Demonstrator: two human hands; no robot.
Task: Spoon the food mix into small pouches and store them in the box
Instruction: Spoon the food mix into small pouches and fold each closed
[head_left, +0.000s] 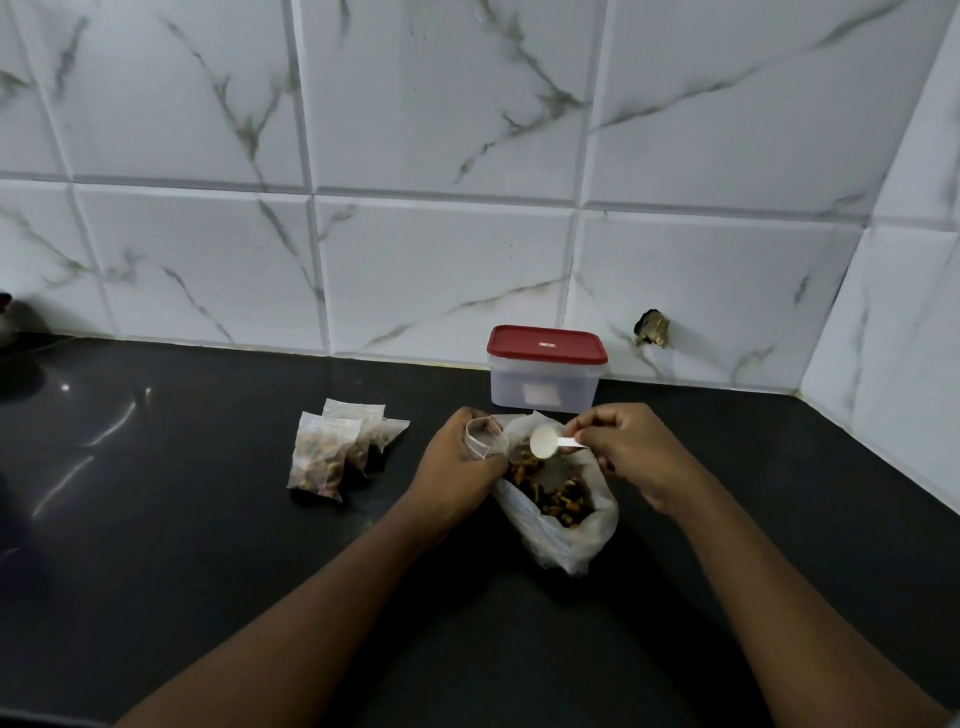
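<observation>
A large clear plastic bag (576, 535) lies open on the black counter with brown food mix (553, 493) inside. My left hand (457, 462) holds a small clear pouch (485, 435) with its mouth open, just left of the bag. My right hand (634, 447) pinches the handle of a white spoon (545, 441), whose bowl hangs above the mix and looks empty. Three filled pouches (337, 449) lie in a pile to the left. A clear box with a red lid (546, 344) stands shut by the wall behind the bag.
The black counter (208, 545) runs to a white marbled tile wall at the back and to the right. A hole with a dark fitting (652, 327) shows in the wall right of the box. A dark object (5, 322) sits at the far left edge.
</observation>
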